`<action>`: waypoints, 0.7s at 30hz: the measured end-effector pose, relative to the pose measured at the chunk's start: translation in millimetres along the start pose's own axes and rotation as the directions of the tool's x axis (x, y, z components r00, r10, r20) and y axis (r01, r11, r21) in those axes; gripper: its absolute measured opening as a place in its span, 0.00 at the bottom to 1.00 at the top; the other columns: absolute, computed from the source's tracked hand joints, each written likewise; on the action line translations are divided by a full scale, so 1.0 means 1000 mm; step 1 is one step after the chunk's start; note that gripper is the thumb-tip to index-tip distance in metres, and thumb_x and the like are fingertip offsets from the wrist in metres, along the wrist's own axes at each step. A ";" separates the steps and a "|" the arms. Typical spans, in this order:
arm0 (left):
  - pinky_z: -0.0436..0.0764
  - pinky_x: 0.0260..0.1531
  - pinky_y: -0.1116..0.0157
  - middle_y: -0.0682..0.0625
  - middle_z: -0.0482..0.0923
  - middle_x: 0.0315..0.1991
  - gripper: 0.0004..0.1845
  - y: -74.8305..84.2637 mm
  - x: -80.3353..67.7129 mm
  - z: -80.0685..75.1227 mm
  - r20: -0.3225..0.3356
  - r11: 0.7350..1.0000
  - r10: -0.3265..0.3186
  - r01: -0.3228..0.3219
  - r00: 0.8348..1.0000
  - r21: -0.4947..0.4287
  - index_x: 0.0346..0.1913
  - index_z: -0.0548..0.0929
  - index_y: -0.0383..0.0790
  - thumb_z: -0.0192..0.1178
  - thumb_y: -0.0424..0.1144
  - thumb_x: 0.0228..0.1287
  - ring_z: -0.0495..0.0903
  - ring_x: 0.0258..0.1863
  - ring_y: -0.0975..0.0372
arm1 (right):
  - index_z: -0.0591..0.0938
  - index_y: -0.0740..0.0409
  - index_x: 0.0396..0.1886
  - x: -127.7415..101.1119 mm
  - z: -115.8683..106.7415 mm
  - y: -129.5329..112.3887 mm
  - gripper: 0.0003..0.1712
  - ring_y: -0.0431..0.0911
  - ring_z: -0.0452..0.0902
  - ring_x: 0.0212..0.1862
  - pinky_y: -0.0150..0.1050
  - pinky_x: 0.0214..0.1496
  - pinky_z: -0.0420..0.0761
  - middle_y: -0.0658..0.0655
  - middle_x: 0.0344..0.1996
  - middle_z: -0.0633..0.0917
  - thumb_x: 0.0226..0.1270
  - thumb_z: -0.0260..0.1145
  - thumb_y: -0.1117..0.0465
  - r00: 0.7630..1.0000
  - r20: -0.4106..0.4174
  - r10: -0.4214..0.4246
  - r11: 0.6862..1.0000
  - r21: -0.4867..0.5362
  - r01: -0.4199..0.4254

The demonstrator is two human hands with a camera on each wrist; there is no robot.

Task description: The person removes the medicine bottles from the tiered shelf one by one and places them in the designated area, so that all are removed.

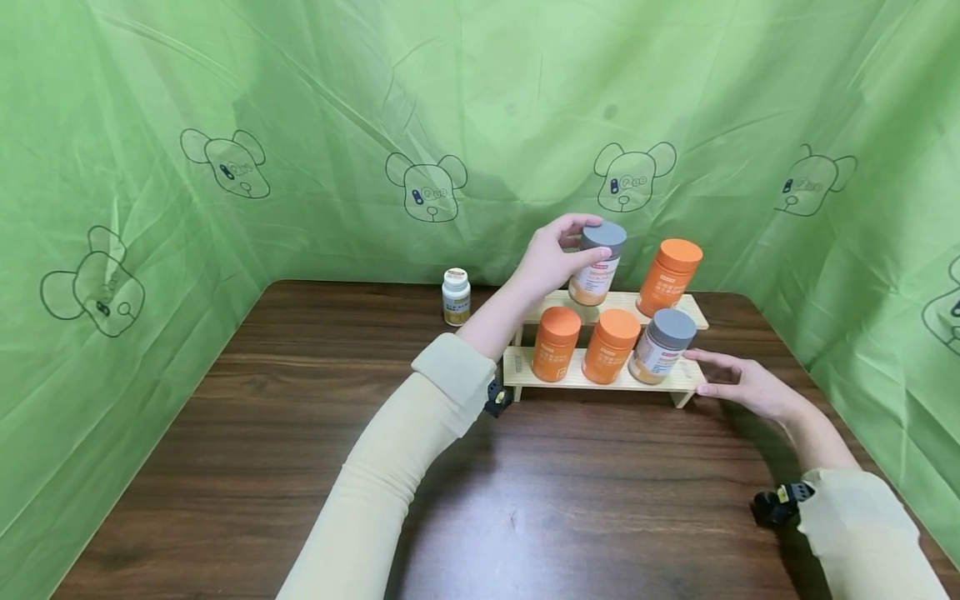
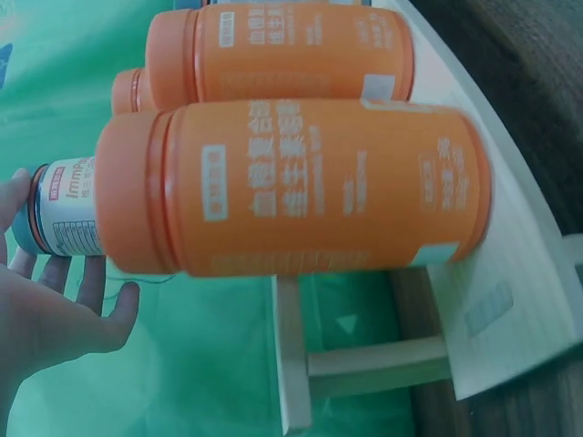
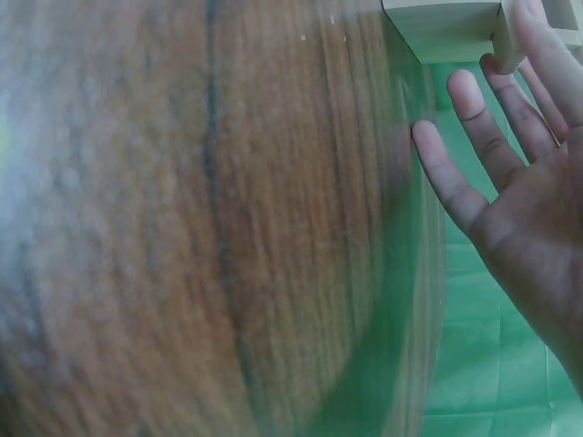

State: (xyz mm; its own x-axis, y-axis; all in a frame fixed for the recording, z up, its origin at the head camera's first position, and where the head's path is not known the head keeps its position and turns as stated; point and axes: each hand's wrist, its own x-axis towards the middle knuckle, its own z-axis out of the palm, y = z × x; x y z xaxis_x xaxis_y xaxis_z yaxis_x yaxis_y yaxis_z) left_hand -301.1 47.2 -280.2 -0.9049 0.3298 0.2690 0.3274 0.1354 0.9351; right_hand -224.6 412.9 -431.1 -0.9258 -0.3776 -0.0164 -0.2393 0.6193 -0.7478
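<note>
head: high, near side, faces far over whole table [image 1: 300,467] | left wrist: close on wooden rack [image 2: 510,300], rolled sideways | right wrist: close at rack's right end | shared: rack

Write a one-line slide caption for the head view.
Left hand grips a grey-capped bottle on the wooden rack; right hand rests open beside it.

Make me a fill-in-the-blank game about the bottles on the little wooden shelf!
1. The left hand holds a bottle with a ____ lid.
2. That bottle is on the ____ step of the wooden shelf.
3. The lower step holds ____ bottles.
4. The small white bottle stands on the ____, apart from the shelf.

Missing words: grey; upper; three; table
</note>
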 end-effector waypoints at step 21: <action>0.76 0.49 0.61 0.58 0.78 0.53 0.24 0.009 -0.026 -0.049 -0.072 0.998 0.047 -0.050 0.996 -0.041 0.56 0.79 0.52 0.70 0.42 0.54 0.75 0.51 0.64 | 0.66 0.54 0.69 0.000 0.000 -0.002 0.34 0.39 0.78 0.45 0.28 0.45 0.76 0.54 0.57 0.75 0.64 0.65 0.60 1.000 0.005 -0.008 1.000 0.007 0.008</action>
State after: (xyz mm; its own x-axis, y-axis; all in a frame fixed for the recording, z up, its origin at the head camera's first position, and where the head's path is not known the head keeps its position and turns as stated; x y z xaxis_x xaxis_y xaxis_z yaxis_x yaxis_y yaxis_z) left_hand -287.9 -5.9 -267.3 -0.9056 0.2681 0.3287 0.3610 0.0802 0.9291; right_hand -223.8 411.8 -429.8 -0.9225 -0.3858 -0.0134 -0.2448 0.6113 -0.7526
